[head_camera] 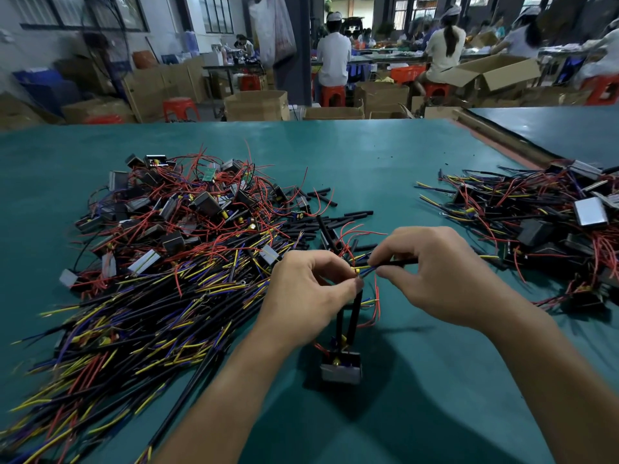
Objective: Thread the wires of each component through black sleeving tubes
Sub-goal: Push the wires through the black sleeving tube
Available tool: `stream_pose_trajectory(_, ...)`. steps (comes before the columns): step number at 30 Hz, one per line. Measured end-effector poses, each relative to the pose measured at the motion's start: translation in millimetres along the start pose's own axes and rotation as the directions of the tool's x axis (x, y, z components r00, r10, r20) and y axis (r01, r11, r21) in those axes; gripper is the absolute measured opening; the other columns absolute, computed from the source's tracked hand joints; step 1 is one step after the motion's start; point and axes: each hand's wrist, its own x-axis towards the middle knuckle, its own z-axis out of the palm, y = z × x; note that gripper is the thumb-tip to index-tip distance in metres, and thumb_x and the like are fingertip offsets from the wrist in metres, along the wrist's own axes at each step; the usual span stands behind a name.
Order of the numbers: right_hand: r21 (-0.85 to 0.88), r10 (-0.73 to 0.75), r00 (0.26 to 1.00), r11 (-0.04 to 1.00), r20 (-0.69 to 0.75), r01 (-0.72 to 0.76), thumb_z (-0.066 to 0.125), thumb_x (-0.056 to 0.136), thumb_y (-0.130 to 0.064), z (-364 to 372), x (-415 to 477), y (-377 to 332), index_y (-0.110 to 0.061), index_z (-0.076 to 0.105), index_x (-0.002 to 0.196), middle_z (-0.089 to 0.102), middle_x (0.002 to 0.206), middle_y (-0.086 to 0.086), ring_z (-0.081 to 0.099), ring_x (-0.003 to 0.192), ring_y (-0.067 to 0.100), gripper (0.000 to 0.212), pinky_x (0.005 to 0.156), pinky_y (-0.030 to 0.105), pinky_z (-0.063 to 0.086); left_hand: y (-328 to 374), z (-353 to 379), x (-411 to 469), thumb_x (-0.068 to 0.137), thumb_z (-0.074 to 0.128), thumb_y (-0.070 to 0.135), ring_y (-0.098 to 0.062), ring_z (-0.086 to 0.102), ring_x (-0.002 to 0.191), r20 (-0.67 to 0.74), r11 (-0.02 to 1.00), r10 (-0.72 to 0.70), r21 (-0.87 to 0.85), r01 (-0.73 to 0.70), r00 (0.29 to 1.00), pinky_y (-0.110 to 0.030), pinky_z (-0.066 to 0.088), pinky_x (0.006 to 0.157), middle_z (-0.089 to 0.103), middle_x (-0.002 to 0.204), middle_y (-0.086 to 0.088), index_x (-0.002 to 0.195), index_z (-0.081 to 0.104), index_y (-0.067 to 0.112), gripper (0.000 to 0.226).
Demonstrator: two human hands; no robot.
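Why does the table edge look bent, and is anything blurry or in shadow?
Head view: the wide-angle lens bows the green table edge; distant workers look soft and dim; a dark shadow lies on it beneath the held component; the left wire pile is fairly sharp.

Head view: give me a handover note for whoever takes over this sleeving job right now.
Left hand pinches the wire ends of the component below it.
Right hand pinches a black tube, its mouth at those wire ends.
Done: two tubes already sit on this component's wires.
Left: finish this tube, then further components.
Loose tubes lie beyond the hands. There is a left pile and a right pile; I cannot tell which is finished.
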Motion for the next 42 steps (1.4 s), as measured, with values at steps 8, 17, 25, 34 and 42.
stream_pose_trajectory(8,0.000,-0.074,0.996,0.997,-0.056,0.074,0.073,0.081,-0.004,3,1,-2,-0.022,0.076,0.084,0.066,0.080,-0.016,0.063,0.078,0.010,0.019,0.077,0.036,0.051,4,-3,0,0.063,0.086,-0.001,-0.015,0.055,0.058,0.112,0.965,-0.190,-0.163,0.207,0.975,-0.028,0.047,0.062,0.070,0.070,-0.003,0.097,0.060,0.011,0.045)
stream_pose_trajectory(17,-0.058,-0.084,0.994,0.995,-0.067,0.081,0.072,0.083,-0.008,5,2,0,-0.027,0.075,0.082,0.064,0.083,-0.019,0.049,0.075,-0.007,0.020,0.091,0.035,0.036,7,-15,-1,0.065,0.084,-0.005,-0.015,0.058,0.051,0.222,0.932,-0.299,-0.143,0.334,0.928,-0.025,0.050,0.057,0.068,0.066,-0.010,0.083,0.067,0.003,0.026)
stream_pose_trajectory(25,-0.032,-0.070,0.996,0.997,-0.055,0.068,0.070,0.086,-0.019,3,1,1,-0.028,0.072,0.084,0.065,0.077,-0.017,0.057,0.073,0.004,0.009,0.073,0.027,0.046,7,-7,-2,0.059,0.089,0.004,-0.012,0.059,0.047,0.069,0.974,-0.195,-0.104,0.202,0.978,-0.025,0.048,0.052,0.069,0.057,-0.004,0.070,0.056,0.010,0.035)
stream_pose_trajectory(34,0.029,-0.055,0.997,0.998,-0.047,0.056,0.069,0.086,-0.020,3,2,4,-0.029,0.068,0.082,0.066,0.073,-0.013,0.059,0.071,0.009,0.010,0.069,0.032,0.049,8,-4,-2,0.068,0.086,0.005,-0.008,0.060,0.056,-0.092,0.992,-0.023,-0.128,0.011,0.995,-0.023,0.050,0.057,0.071,0.063,-0.002,0.067,0.073,0.012,0.014)
stream_pose_trajectory(42,0.048,-0.076,0.996,0.996,-0.057,0.078,0.073,0.084,-0.017,0,2,6,-0.029,0.069,0.078,0.061,0.073,-0.016,0.055,0.070,0.005,0.014,0.066,0.026,0.044,9,1,-6,0.074,0.081,0.006,-0.012,0.065,0.063,-0.083,0.997,0.054,-0.058,-0.059,0.995,-0.033,0.056,0.065,0.075,0.070,-0.001,0.082,0.080,0.011,0.010)
